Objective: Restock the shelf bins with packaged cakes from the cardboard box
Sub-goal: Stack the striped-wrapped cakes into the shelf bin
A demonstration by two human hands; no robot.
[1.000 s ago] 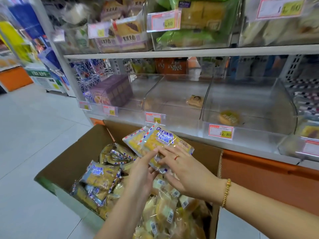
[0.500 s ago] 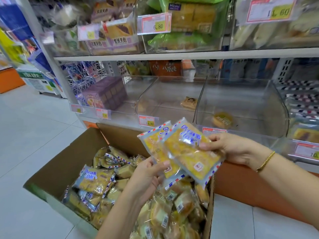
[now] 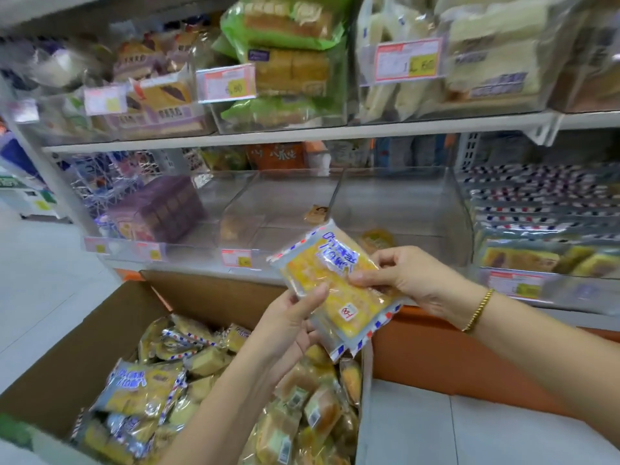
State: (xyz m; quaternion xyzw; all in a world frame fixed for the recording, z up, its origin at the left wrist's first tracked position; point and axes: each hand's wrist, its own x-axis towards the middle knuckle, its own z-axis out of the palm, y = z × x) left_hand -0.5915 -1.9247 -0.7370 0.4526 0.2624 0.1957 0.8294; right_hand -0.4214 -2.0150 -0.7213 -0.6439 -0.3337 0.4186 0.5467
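So both hands are on a small stack of clear-wrapped yellow cake packets with red-and-blue striped edges [image 3: 335,283], held up over the open brown cardboard box [image 3: 100,347], which is full of more of the same. The left hand [image 3: 288,327] grips the stack's lower left corner, thumb on the front. The right hand [image 3: 409,276] pinches its right edge. Just behind is a clear plastic shelf bin [image 3: 402,203] with a round yellow cake [image 3: 377,239] inside.

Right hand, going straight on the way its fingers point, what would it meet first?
Probably the left hand, whose thumb presses the same cake packets just ahead; depth is unclear.
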